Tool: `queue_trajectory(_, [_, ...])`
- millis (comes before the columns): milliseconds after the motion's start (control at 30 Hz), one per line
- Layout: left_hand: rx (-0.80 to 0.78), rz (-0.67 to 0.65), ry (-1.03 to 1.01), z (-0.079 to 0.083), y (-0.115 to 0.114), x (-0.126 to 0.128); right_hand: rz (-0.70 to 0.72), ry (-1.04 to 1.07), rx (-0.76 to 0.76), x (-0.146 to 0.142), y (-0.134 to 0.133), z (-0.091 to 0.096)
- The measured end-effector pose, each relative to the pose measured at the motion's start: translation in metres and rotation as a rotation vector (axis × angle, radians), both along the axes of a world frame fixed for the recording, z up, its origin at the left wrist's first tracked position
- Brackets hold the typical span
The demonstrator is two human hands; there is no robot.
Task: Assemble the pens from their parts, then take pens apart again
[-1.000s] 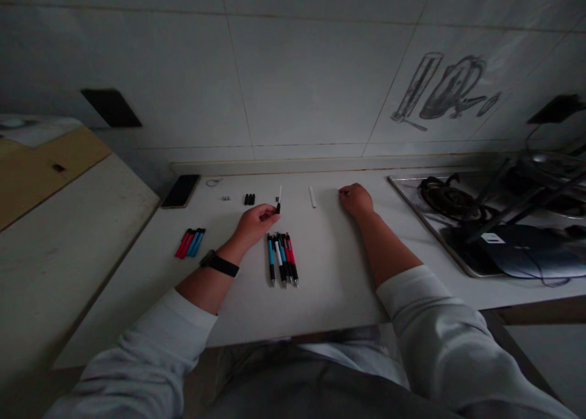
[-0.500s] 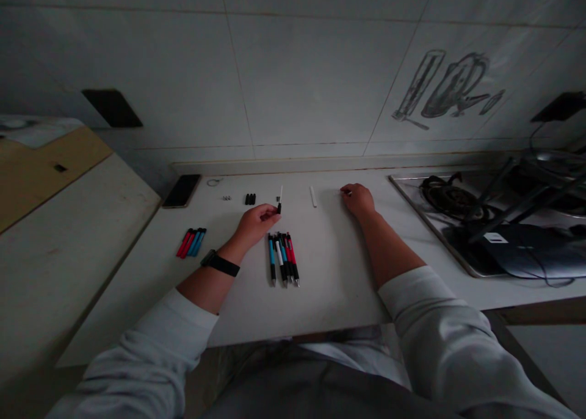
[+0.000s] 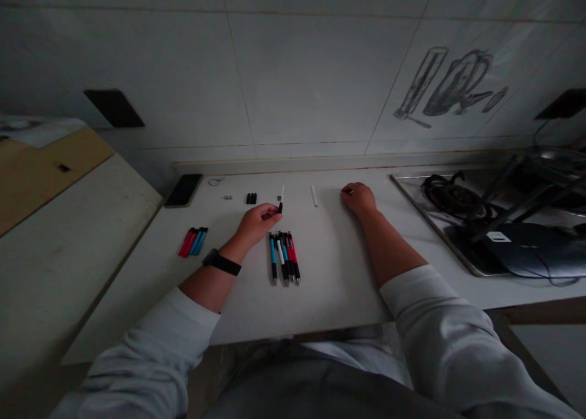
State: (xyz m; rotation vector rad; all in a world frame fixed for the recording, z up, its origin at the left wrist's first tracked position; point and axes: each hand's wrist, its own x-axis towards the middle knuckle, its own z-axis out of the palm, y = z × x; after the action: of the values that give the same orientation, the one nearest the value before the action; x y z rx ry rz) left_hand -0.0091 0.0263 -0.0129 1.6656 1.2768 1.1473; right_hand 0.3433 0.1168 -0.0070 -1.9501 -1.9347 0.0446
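My left hand (image 3: 256, 221) pinches a small black pen part (image 3: 281, 207) between thumb and fingertips. A thin white stick, like a refill (image 3: 282, 191), shows just above it; I cannot tell whether the two are joined. Below that hand several click pens (image 3: 284, 257) in blue, white and red with black grips lie side by side. My right hand (image 3: 359, 198) rests on the table farther right, fingers curled together at something too small to name. Between the hands lies a white pen barrel (image 3: 314, 196). Left of my left hand are several short black grips (image 3: 251, 198).
Red and blue pen barrels (image 3: 193, 241) lie at the left, with tiny metal pieces (image 3: 227, 197) and a ring-shaped item (image 3: 215, 181) behind. A phone (image 3: 183, 190) sits at the back left. The stove (image 3: 458, 248) borders the right side, bearing a dark laptop-like object.
Both hands keep nearly the same place and hold. The whole view has shifted very slightly.
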Motion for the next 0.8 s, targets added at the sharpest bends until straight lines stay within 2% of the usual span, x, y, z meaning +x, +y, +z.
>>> queue_trajectory(667, [-0.007, -0.007, 0.011, -0.0014, 0.0013, -0.0014, 0.016, 0.072, -0.010, 0.0027, -0.0006, 0.0012])
queue_trajectory(800, [0.006, -0.007, 0.017, 0.0001, 0.0001, -0.0014, -0.013, 0.144, 0.065, 0.0026, -0.0043, 0.0090])
